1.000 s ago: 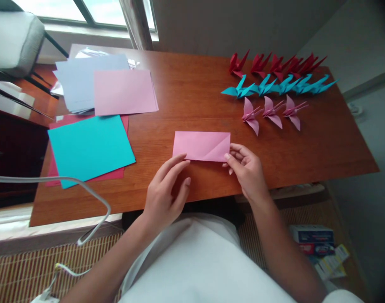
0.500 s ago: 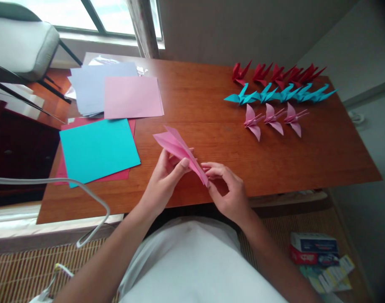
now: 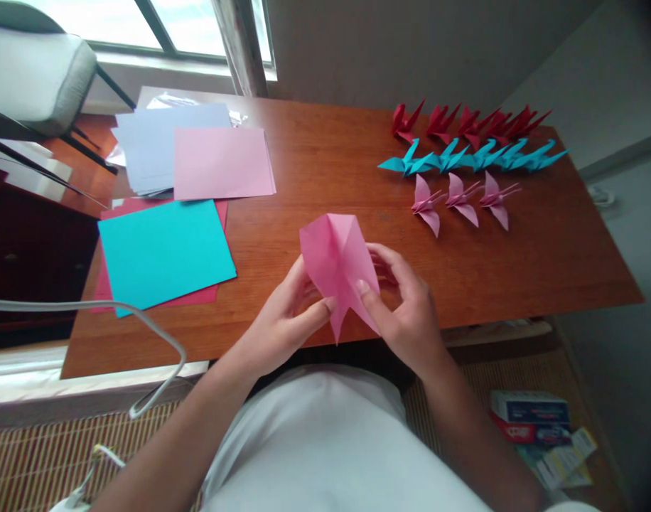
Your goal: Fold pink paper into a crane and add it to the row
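A partly folded piece of pink origami paper is held up over the near edge of the table, its flaps spread and two points hanging downward. My left hand pinches its lower left side, thumb in front and fingers behind. On the right side, my right hand grips the paper with the thumb on its face; the other fingers are partly hidden behind it. Three pink paper cranes stand in a row to the right. Beyond them are several turquoise cranes and several red cranes.
Stacks of pink paper, pale grey-blue paper and turquoise paper over red sheets lie on the left of the wooden table. A white cable loops at the near left. Boxes sit on the floor at right.
The pink paper has turned from a narrow folded shape, seen edge-on, to an opened one with spread flaps. My right hand has moved up onto its right side.
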